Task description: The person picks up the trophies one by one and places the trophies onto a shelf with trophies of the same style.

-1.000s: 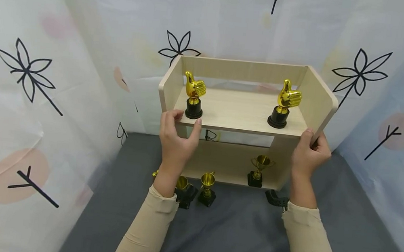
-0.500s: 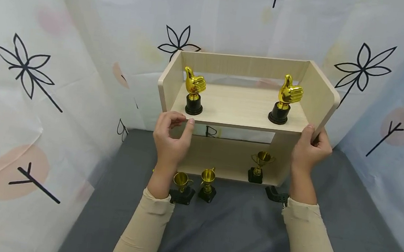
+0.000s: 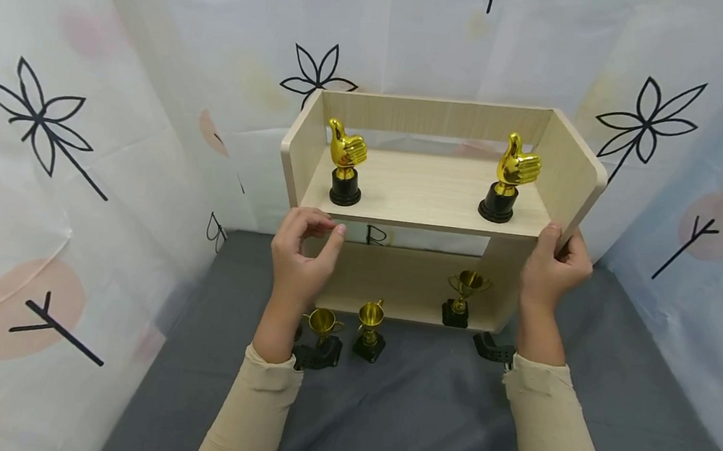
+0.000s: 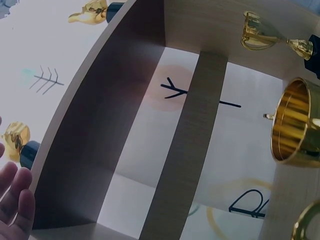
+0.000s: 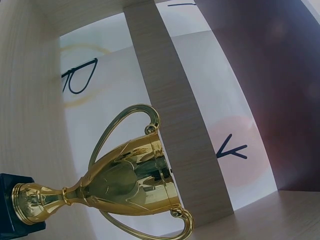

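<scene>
Fingers of the right hand (image 3: 551, 273) gripped the pale wooden shelf (image 3: 424, 184) at its right side, the thumb on the near edge of the upper board and the other fingers at the outside of the right panel. Those of the left hand (image 3: 299, 263) were loosely curled, with a narrow gap between thumb and fingertips, and held nothing. That hand hung just beside the near left corner of the upper board; whether a fingertip touched the wood could not be told.

The shelf stood on a grey cloth (image 3: 408, 419). On its upper board a gold thumbs-up trophy (image 3: 346, 155) stood upright at the left, and a second thumbs-up trophy (image 3: 516, 168) stood upright at the right, well apart from it. Below, a two-handled gold cup (image 3: 461, 303) stood upright on the lower board, toward the right. On the near side of the shelf, a middle cup (image 3: 371, 317) stood on the cloth, and just left of it was another cup (image 3: 322, 321), its base hard to make out. Beyond hung a white curtain (image 3: 431, 43) with black leaf drawings.
</scene>
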